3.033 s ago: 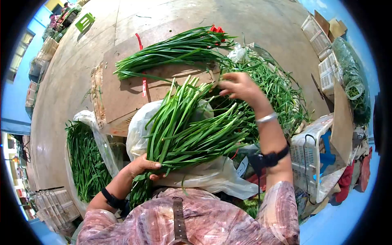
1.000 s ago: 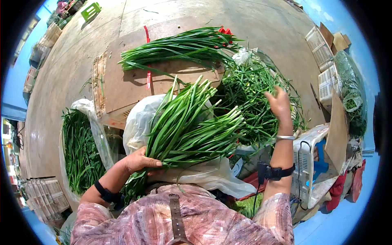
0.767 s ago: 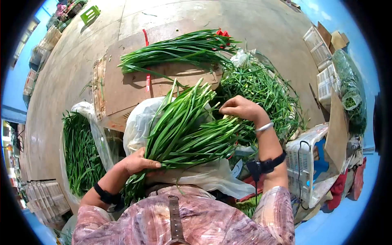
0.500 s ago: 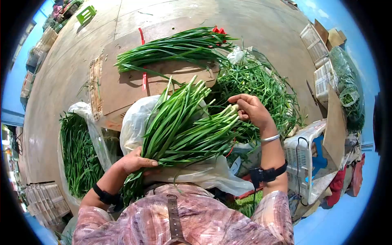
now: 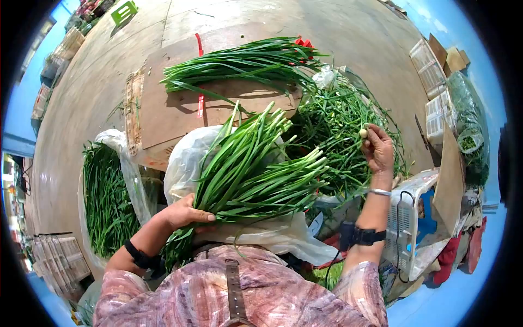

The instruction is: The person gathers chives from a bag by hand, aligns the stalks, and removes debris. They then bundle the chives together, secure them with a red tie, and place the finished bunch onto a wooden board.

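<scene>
My left hand [image 5: 188,213] is closed around the leafy lower end of a large bunch of garlic chives [image 5: 256,174], thumb lying across the leaves. The pale cut ends fan out up and to the right, in two clumps. Off to the right of those ends, my right hand [image 5: 379,150] is raised with fingertips pinched together. A small pale round piece [image 5: 363,133] shows at its fingertips; what it is I cannot make out. Under the bunch lies whitish plastic sheeting [image 5: 182,163].
Another bunch of long green leaves [image 5: 239,65] lies on a brown board [image 5: 158,120] with red straps [image 5: 200,106]. Loose greens [image 5: 348,120] heap at the right. A plastic bag of greens [image 5: 103,201] stands left. White crates [image 5: 400,218] stand at the right.
My right hand has moved right, away from the pale stalk ends, with a small pale piece at its fingertips. My left hand keeps its hold on the bunch.
</scene>
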Available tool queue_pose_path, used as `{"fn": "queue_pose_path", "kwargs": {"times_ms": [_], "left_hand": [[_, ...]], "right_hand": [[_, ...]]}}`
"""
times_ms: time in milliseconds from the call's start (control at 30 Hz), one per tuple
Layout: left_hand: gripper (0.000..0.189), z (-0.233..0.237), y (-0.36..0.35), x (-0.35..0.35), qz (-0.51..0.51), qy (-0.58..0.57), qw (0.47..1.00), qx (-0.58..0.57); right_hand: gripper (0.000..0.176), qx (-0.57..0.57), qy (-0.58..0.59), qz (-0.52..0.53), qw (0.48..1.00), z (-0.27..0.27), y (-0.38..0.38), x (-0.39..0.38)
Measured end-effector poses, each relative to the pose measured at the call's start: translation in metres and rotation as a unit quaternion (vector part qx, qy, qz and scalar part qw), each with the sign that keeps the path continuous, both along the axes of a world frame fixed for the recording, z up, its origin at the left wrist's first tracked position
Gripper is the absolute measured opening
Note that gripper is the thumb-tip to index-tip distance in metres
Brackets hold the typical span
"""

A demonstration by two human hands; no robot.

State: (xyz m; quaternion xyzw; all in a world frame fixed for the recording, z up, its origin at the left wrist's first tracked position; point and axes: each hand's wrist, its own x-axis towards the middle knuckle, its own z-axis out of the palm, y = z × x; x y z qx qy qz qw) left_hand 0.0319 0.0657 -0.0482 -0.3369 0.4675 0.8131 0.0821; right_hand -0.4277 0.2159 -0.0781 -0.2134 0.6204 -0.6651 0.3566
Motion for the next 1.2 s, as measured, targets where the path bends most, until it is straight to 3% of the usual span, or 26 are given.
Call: {"fn": "queue_pose_path", "kwargs": {"times_ms": [33,67,100,133,167,233,333,433,467,500,533,567,633,667,700,767,833,867,900,967,1000,1033,1100,1200], "left_hand": [[0.032,0.001,0.000,0.001,0.005,0.000,1.000,-0.001],[0.037,0.001,0.000,0.001,-0.004,-0.014,1.000,-0.003],[0.042,0.001,-0.002,0.000,-0.014,-0.026,1.000,-0.005],[0.040,0.000,-0.002,-0.001,-0.020,-0.018,1.000,-0.004],[0.040,0.001,-0.002,-0.003,-0.016,-0.016,1.000,-0.004],[0.037,0.005,0.000,-0.005,-0.019,-0.020,1.000,-0.013],[0.033,0.000,0.003,-0.003,-0.002,0.007,1.000,-0.005],[0.029,0.011,0.003,-0.003,-0.004,0.000,0.997,-0.072],[0.029,0.017,0.001,-0.002,-0.001,0.000,0.997,-0.075],[0.027,0.024,0.000,0.000,-0.041,-0.019,0.985,-0.164],[0.025,0.032,0.001,0.000,-0.084,-0.037,0.964,-0.250],[0.025,0.043,0.008,-0.005,-0.021,0.041,0.963,-0.265],[0.026,0.052,-0.002,-0.004,-0.085,-0.105,0.965,-0.226],[0.026,0.047,0.001,-0.004,-0.086,-0.104,0.964,-0.228],[0.026,0.034,0.004,-0.005,-0.061,-0.063,0.963,-0.256],[0.026,0.021,0.005,-0.005,-0.042,-0.021,0.960,-0.276],[0.027,0.017,0.000,0.001,-0.041,-0.054,0.974,-0.216],[0.028,0.025,-0.003,-0.001,-0.085,-0.087,0.968,-0.221],[0.028,0.024,-0.002,0.000,-0.082,-0.089,0.967,-0.224],[0.024,0.017,0.001,-0.002,-0.066,-0.029,0.951,-0.302],[0.024,0.019,0.001,-0.003,-0.067,-0.031,0.951,-0.301],[0.025,0.025,0.001,-0.005,-0.065,-0.049,0.962,-0.261],[0.025,0.028,0.001,-0.007,-0.063,-0.064,0.971,-0.222],[0.026,0.019,0.006,-0.003,-0.065,-0.039,0.965,-0.251]], "right_hand": [[0.021,0.130,0.130,-0.027,0.983,0.005,0.001,-0.013],[0.025,0.278,0.411,-0.031,0.868,0.007,-0.001,-0.016],[0.029,0.394,0.646,-0.036,0.653,0.007,-0.005,-0.018],[0.038,0.317,0.583,-0.036,0.747,0.007,-0.012,-0.020],[0.042,0.297,0.374,-0.004,0.878,0.032,-0.031,0.006],[0.048,0.127,0.276,0.143,0.942,0.053,-0.057,0.063],[0.031,-0.027,0.529,0.225,0.818,0.035,-0.088,0.126],[0.018,-0.014,0.387,0.178,0.904,0.009,-0.094,0.126],[0.015,-0.011,0.275,0.156,0.948,0.013,-0.086,0.123],[0.017,-0.030,0.216,0.131,0.967,0.027,-0.073,0.122],[0.016,-0.035,0.182,0.105,0.977,0.054,-0.057,0.124],[0.015,-0.040,0.150,0.077,0.985,0.073,-0.041,0.123],[0.014,-0.208,0.083,0.077,0.971,0.071,-0.017,0.109],[0.013,-0.170,0.052,0.072,0.981,0.059,-0.009,0.098],[0.011,0.006,0.099,0.048,0.994,0.057,-0.008,0.090],[0.012,0.051,0.041,-0.068,0.996,-0.010,-0.001,0.050],[0.014,0.151,0.211,-0.113,0.959,-0.039,0.011,0.024],[0.029,0.312,0.452,-0.072,0.833,-0.026,0.015,0.030],[0.046,0.282,0.656,-0.125,0.688,-0.038,0.018,0.032],[0.052,0.257,0.562,-0.074,0.783,-0.007,0.009,0.056],[0.048,0.197,0.411,-0.048,0.889,0.021,-0.002,0.080],[0.041,0.114,0.307,-0.008,0.945,0.024,-0.013,0.090],[0.029,0.081,0.144,0.107,0.980,0.062,-0.033,0.126],[0.021,0.095,0.153,0.168,0.969,0.055,-0.064,0.156]]}}
